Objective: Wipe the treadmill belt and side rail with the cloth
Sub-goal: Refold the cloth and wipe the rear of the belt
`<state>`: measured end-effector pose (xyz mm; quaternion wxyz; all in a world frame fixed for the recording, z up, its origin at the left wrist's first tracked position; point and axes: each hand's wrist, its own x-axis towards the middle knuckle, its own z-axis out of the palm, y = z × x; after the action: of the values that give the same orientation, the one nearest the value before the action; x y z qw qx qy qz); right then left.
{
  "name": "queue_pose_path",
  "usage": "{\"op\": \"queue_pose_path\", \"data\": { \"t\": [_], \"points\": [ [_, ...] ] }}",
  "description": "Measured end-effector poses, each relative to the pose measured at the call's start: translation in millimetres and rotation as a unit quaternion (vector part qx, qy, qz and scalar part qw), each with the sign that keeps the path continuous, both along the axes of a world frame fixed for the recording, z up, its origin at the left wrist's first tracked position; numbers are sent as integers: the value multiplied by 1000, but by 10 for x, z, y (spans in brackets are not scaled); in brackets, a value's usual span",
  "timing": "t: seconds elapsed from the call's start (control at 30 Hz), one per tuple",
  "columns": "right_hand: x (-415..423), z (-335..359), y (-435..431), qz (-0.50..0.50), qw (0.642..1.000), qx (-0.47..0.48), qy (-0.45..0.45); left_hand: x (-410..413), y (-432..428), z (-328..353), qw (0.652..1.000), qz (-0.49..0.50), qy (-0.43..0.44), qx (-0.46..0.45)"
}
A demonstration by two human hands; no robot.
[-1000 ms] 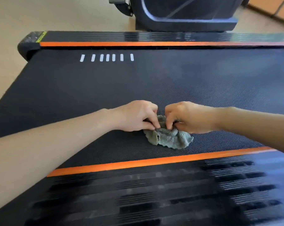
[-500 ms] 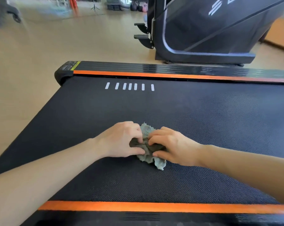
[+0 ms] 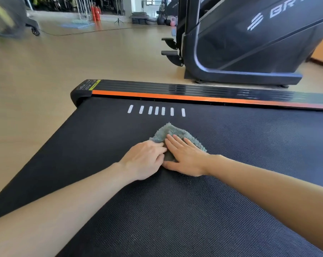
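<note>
Two hands on cloth, belt beneath

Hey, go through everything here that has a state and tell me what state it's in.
cloth: bunched, lying on the belt.
treadmill belt: cloth on it, short of the white marks.
side rail: nothing touching it.
left hand grip: fingers bent at the cloth's edge; hold unclear.
right hand grip: flat, straight fingers pressing the cloth.
</note>
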<state>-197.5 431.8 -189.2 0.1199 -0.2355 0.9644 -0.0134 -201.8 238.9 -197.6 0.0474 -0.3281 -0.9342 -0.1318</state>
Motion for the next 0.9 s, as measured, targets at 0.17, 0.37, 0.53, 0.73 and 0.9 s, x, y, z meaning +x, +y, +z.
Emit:
{"op": "queue_pose_path", "data": {
  "t": [0.17, 0.37, 0.53, 0.73, 0.9],
  "points": [
    [-433, 125, 133, -2, 1000, 8, 12, -510, 127, 81, 995, 65, -35, -72],
    [-1231, -42, 132, -90, 995, -8, 30, -1361, 356, 7, 983, 116, -79, -116],
    [-1759, -29, -97, -112, 993, 0, 23, -1848, 337, 34, 975, 147, -92, -138],
    [-2177, -6, -449, -111, 994, 0, 18, -2271, 9, -28, 967, 188, -101, -142],
    [-2106, -36, -557, -100, 995, 12, 13, -2243, -136, -22, 970, 171, -106, -135]
  ]
}}
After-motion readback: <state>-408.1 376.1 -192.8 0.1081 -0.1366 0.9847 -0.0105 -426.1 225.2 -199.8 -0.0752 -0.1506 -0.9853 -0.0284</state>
